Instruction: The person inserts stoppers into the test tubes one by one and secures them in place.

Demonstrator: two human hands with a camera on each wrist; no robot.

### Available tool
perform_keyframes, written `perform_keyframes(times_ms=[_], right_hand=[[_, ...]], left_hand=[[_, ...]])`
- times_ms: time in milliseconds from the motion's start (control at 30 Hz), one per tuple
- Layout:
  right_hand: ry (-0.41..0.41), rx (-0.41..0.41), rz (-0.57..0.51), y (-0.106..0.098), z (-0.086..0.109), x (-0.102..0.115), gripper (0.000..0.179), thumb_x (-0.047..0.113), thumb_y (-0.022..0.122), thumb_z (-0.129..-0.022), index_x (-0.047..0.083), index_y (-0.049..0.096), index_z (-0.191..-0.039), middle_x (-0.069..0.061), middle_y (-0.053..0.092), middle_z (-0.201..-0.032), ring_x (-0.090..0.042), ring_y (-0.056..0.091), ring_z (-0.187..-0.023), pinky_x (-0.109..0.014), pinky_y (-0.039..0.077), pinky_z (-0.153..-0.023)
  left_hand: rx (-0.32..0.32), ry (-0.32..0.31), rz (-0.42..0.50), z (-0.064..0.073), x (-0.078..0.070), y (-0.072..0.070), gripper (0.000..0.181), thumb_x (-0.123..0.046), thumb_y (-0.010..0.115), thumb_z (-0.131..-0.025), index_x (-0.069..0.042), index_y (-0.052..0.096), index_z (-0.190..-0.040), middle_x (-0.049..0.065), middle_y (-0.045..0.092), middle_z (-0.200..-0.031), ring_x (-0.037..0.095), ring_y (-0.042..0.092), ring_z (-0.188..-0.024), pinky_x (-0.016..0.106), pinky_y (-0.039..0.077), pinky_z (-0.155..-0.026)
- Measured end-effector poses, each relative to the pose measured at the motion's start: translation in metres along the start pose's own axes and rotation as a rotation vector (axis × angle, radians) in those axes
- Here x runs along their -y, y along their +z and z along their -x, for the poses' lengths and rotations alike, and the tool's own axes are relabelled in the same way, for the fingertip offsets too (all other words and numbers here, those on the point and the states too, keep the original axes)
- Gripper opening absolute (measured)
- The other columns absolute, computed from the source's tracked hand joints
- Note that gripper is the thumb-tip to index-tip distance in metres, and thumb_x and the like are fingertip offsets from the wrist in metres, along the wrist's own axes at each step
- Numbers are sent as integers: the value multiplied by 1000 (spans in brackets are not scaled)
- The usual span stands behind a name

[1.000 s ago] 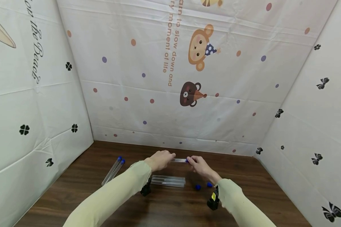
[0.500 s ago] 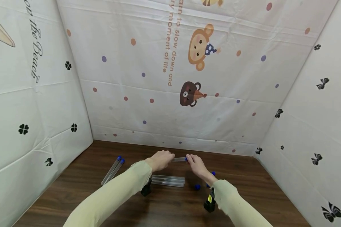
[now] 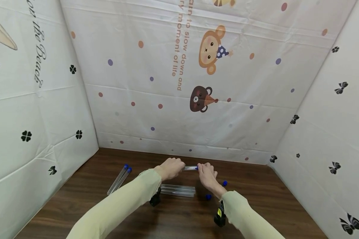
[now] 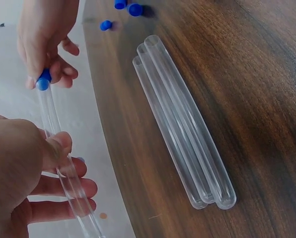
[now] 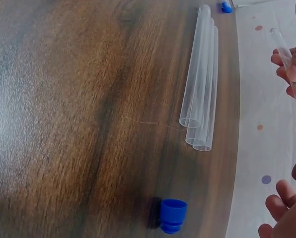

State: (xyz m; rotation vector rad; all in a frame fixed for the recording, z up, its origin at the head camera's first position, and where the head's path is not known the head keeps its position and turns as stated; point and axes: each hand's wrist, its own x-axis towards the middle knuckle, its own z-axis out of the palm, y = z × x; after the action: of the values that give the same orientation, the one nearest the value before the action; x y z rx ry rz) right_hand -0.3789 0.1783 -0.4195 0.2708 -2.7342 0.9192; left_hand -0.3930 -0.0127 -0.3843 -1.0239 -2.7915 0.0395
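My left hand grips a clear test tube held sideways above the far part of the table. In the left wrist view its thumb presses the tube against the fingers. With thumb and fingertips my right hand pinches the blue cap at the tube's right end. The cap sits at the mouth of the tube. Three uncapped tubes lie side by side on the table, nearer to me than the hands. Their open ends face right in the head view.
Two tubes with blue caps lie slanted on the left of the wooden table. Loose blue caps are scattered by the right wrist, one standing upright in the right wrist view. Printed white cloth walls enclose the back and sides.
My right hand has turned at the cap, its wrist shifting left and knuckles rising. A loose cap beside the right wrist has come into sight, another is now covered. My left hand stays nearly still.
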Motion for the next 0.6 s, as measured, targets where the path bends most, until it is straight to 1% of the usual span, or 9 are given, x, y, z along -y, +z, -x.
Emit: perform_keyframes(times_ms=[167, 400, 533, 600], right_hand=[[10, 2, -15, 0, -1, 0, 41, 26, 30, -107, 9, 52, -77, -17, 49, -119, -36, 41, -113, -58, 25, -88], [39, -7, -28, 5, 0, 0, 41, 27, 32, -106, 9, 54, -77, -17, 46, -122, -36, 40, -116, -58, 24, -91], [52, 11, -21, 7, 1, 1, 41, 27, 31, -106, 8, 54, -78, -19, 47, -124, -37, 39, -117, -59, 24, -92], [64, 30, -31, 8, 1, 1, 41, 27, 31, -106, 5, 57, -82, -20, 48, -125, -39, 40, -118, -61, 24, -92]], left_hand=[[-3, -8, -4, -1, -1, -1, 17, -8, 73, -85, -14, 72, -101, -3, 73, -93, 12, 69, -81, 24, 56, -69], [-7, -7, -13, -1, -1, 1, 14, -9, 73, -85, -14, 73, -98, -2, 72, -90, 11, 67, -76, 24, 54, -65], [-5, -2, -37, -2, -1, 3, 11, -10, 72, -86, -14, 73, -96, -2, 71, -88, 11, 65, -71, 24, 53, -62], [0, 0, -40, -2, -1, 5, 11, -10, 71, -86, -14, 73, -96, -1, 71, -88, 11, 65, -71, 24, 53, -62]])
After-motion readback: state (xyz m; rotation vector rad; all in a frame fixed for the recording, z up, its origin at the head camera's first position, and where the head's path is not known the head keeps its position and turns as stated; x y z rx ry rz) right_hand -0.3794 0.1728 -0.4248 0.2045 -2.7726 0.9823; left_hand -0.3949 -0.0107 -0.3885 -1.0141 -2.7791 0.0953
